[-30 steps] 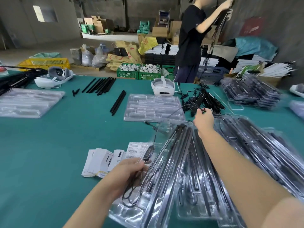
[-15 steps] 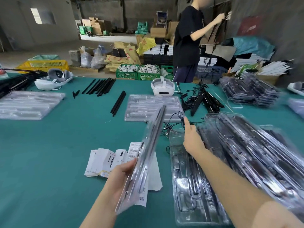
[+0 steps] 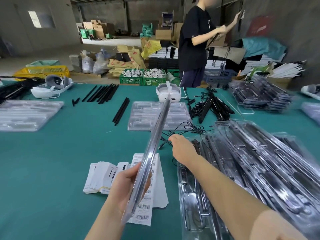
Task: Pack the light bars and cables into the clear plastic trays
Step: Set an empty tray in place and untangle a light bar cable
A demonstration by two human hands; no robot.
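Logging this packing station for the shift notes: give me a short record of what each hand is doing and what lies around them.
left hand: grips a clear tray by its near end, tray raised on edge
right hand: stretched out over loose black cables; grip cannot be told
tray under right arm: lies flat on the table, dark parts in it
filled trays: stacked at right
empty trays: stacked beyond the hands
barcode labels: on the table, under the raised tray
black bars: loose, far left of centre
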